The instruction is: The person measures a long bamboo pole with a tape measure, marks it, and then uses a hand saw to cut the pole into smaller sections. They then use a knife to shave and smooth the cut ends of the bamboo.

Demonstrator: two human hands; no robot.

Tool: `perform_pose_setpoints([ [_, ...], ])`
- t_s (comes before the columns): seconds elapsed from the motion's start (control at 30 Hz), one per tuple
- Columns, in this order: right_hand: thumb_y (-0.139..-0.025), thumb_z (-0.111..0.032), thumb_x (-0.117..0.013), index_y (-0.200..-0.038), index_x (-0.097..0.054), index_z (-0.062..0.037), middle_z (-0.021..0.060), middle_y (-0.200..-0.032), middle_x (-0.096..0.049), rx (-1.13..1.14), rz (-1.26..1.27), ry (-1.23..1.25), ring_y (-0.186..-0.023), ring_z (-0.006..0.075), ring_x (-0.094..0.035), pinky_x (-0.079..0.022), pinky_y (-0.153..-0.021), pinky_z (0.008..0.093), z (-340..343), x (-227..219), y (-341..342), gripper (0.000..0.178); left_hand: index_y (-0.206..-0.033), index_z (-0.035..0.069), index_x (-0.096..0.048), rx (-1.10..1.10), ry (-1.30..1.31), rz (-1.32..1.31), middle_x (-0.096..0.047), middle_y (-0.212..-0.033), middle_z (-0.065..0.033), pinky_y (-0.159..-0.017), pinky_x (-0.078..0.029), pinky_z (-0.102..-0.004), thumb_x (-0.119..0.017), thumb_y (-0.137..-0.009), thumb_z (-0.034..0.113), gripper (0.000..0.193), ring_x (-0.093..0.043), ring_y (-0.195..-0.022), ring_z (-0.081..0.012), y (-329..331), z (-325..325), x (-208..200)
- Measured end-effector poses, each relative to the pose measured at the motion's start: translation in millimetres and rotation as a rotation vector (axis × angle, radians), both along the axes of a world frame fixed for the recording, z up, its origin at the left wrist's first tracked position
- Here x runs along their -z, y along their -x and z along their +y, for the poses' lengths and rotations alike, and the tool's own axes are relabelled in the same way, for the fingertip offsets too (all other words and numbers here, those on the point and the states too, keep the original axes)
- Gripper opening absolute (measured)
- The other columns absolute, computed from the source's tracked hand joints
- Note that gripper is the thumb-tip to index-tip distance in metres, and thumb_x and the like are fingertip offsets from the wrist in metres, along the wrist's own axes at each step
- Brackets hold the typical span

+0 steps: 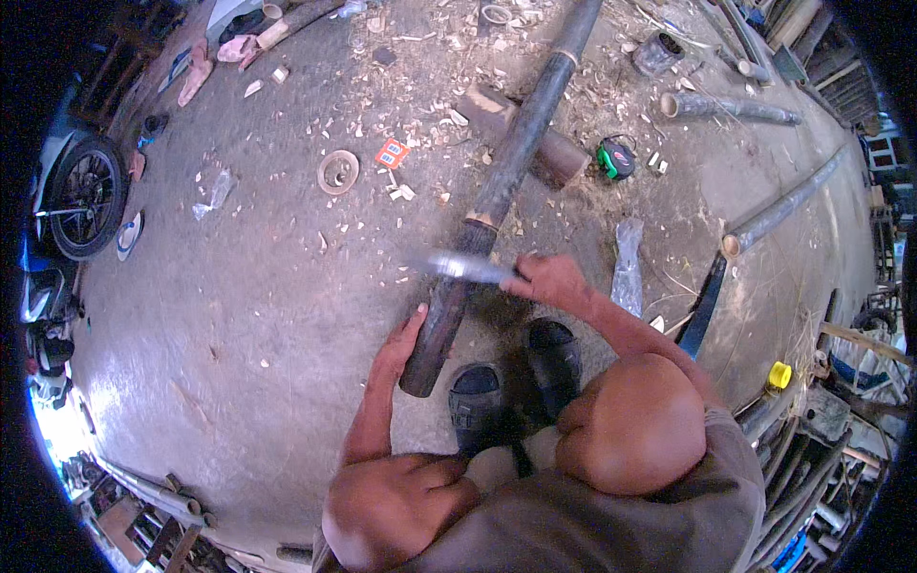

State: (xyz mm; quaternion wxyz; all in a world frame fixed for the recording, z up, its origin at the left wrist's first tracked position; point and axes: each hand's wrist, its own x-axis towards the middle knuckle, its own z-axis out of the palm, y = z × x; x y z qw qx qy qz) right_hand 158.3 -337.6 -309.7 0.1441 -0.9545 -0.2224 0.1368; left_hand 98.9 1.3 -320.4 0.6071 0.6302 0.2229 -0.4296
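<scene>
A long dark bamboo pole [512, 158] runs from the far edge down to my feet, tilted to the right at its far end. My left hand [401, 342] grips its near end from the left side, thumb up along it and the other fingers mostly hidden. A knife [460, 266] is in my closed right hand [552, 283], its blade lying crosswise over the pole just nearer than a pale ring at a joint. Motion smears the blade, so I cannot tell whether it touches the bamboo. A short wooden log [562, 159] lies crosswise under the pole.
Pale wood chips litter the floor. Right of the log sits a green-and-black tape measure [615, 159]; a clear plastic bag [627, 263] and a dark saw-like blade [705, 304] lie nearer. Cut bamboo lengths [731, 107] are further right. A round dish [338, 173] stands left; a motorbike wheel [88, 197] stands beyond.
</scene>
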Motion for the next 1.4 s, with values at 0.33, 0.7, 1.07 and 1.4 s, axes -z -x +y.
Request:
perform_pose_setpoints([
  [0.33, -0.1, -0.063, -0.05, -0.096, -0.067, -0.0025, 0.0253, -0.078, -0.069, 0.567, 0.007, -0.231, -0.074, 0.0468, -0.069, -0.055, -0.065, 0.0559, -17, -7, -27, 0.063, -0.132, -0.001, -0.062, -0.052, -0.082, 0.051, -0.072, -0.116, -0.0125, -0.09, -0.052, -0.0352, -0.052, -0.096, 0.07, 0.081, -0.068, -0.102, -0.0216, 2, -2, 41],
  [0.7, -0.099, -0.063, -0.051, -0.093, -0.067, -0.0032, 0.0267, -0.076, -0.068, 0.436, 0.001, -0.164, -0.077, 0.0457, -0.071, -0.056, -0.068, 0.0564, -28, -8, -39, 0.062, -0.129, -0.003, -0.063, 0.077, -0.162, -0.081, -0.07, -0.108, -0.0118, -0.087, -0.051, -0.0342, -0.063, -0.091, 0.068, 0.08, -0.064, -0.096, -0.0189, -7, -9, 6],
  [1.07, -0.097, -0.065, -0.052, -0.095, -0.067, -0.0034, 0.0257, -0.077, -0.069, 0.113, 0.088, -0.002, -0.076, 0.0439, -0.071, -0.055, -0.069, 0.0557, -5, -16, -6, 0.063, -0.115, 0.001, -0.065, -0.029, 0.083, -0.022, -0.072, -0.088, -0.0108, -0.068, -0.058, -0.0368, -0.059, -0.093, 0.069, 0.072, -0.071, -0.073, -0.022, -5, -9, 4],
  [1.4, -0.097, -0.063, -0.054, -0.088, -0.064, 0.0015, 0.027, -0.074, -0.067, 0.384, 0.098, -0.14, -0.075, 0.0467, -0.07, -0.054, -0.07, 0.0574, -5, -5, -9, 0.066, -0.115, 0.002, -0.064, -0.018, 0.136, 0.004, -0.073, -0.086, -0.0127, -0.068, -0.059, -0.0367, -0.053, -0.097, 0.069, 0.07, -0.072, -0.072, -0.0229, -3, -6, -3],
])
